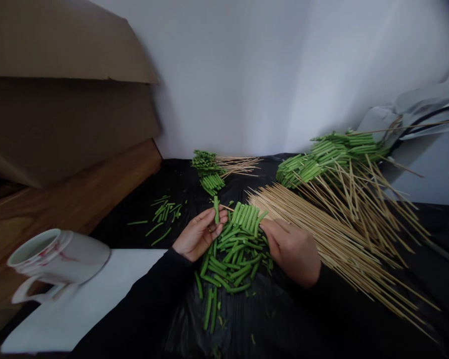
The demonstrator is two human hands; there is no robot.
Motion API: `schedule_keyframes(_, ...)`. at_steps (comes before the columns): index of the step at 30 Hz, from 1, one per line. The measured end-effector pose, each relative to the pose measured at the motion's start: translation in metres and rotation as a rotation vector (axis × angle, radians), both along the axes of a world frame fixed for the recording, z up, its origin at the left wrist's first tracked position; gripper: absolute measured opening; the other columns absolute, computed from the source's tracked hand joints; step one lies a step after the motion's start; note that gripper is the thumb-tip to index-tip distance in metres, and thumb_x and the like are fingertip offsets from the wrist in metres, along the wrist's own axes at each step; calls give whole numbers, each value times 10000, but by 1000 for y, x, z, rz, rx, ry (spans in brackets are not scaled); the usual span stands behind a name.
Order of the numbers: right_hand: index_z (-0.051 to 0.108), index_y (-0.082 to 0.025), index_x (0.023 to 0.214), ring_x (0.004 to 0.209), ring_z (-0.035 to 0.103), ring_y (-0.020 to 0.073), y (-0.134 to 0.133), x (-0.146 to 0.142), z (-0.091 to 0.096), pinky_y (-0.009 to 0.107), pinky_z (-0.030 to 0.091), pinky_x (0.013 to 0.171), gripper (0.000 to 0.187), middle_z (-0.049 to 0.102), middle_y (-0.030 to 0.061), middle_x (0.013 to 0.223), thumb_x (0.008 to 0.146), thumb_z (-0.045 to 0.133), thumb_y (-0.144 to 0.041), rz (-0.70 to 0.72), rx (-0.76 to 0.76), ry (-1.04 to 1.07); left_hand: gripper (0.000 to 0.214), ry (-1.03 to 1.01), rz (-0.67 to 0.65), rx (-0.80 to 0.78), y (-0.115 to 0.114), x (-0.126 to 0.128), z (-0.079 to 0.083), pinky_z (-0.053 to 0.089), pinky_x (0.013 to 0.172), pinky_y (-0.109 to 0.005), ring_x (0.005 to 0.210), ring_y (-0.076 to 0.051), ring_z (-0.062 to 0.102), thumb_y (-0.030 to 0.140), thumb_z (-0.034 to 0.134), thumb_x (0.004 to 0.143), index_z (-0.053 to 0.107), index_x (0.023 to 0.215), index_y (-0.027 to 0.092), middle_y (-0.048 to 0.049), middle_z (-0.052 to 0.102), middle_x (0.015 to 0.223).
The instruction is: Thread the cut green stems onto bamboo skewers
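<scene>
My left hand pinches one short green bean piece, held upright between thumb and fingers. Just right of it, the pointed tip of a wooden skewer faces the bean piece; I cannot tell whether they touch. Several bean pieces sit side by side on that skewer. My right hand is closed around the skewer's other end, close to the last threaded piece; most of that end is hidden in the fist. Below both hands lies a loose pile of cut green beans.
Bare skewers fan out at right. Threaded bean skewers lie in a large stack at back right and a smaller stack at back centre. Bean scraps, a white mug and a cardboard box are at left.
</scene>
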State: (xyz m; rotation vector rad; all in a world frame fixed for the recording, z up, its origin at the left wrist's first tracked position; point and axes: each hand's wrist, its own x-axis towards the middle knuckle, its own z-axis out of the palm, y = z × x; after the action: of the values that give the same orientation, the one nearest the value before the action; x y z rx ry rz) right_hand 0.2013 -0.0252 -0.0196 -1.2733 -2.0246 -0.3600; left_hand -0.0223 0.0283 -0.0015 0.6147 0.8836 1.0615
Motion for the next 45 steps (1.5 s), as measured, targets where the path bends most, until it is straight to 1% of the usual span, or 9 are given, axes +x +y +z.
schedule_keyframes(4,679,-173,887,579,515,131,-2,-2,1,306,266,573,253,592,6,667,952,434,-176,-2,8,-10,205,-10,18,-2,1,-1,1,555,663,-172,798,-113,691,111,511,930,709,984,105,-84,724,927)
schedule_keyframes(11,671,-176,894,553,484,134,-4,-5,-2,317,249,565,270,575,4,660,958,409,-179,15,3,-29,197,-26,16,29,1,-2,-2,561,658,-174,748,-100,679,109,527,922,707,1002,106,-78,719,888)
schedule_keyframes(19,664,-179,885,557,480,132,-4,-4,-3,316,246,568,267,570,3,661,955,406,-175,16,-12,-25,167,1,54,44,1,-1,1,556,633,-163,726,-92,673,61,565,886,717,943,100,-69,720,860)
schedule_keyframes(23,657,-184,875,565,481,132,-4,-4,-2,315,241,569,261,570,4,661,957,409,-181,8,-33,-31,166,8,66,39,2,-1,0,558,636,-167,735,-100,676,86,569,891,721,956,99,-78,726,868)
schedule_keyframes(31,656,-183,860,564,465,126,-5,-4,0,311,228,571,254,569,4,657,951,420,-164,1,-48,-36,120,14,97,44,4,-4,-2,546,599,-167,694,-101,670,66,651,826,722,913,107,-65,724,824)
schedule_keyframes(34,652,-184,849,559,458,127,-4,-4,-1,315,223,570,252,564,2,653,948,421,-165,-4,-38,-43,120,28,116,44,5,-4,-2,543,590,-171,690,-105,669,64,705,779,725,892,100,-62,725,815)
schedule_keyframes(41,636,-185,812,551,448,130,-5,-5,-2,320,223,566,247,550,0,638,933,424,-145,-6,-44,-59,197,100,140,105,5,-6,-4,530,615,-175,719,-113,669,119,816,670,743,852,97,-65,738,805)
schedule_keyframes(45,634,-183,810,546,437,122,-6,-6,-2,316,223,562,244,552,-4,633,929,425,-142,5,-57,-51,252,106,111,128,3,-5,-6,528,662,-185,714,-107,657,156,853,622,747,842,95,-61,736,781)
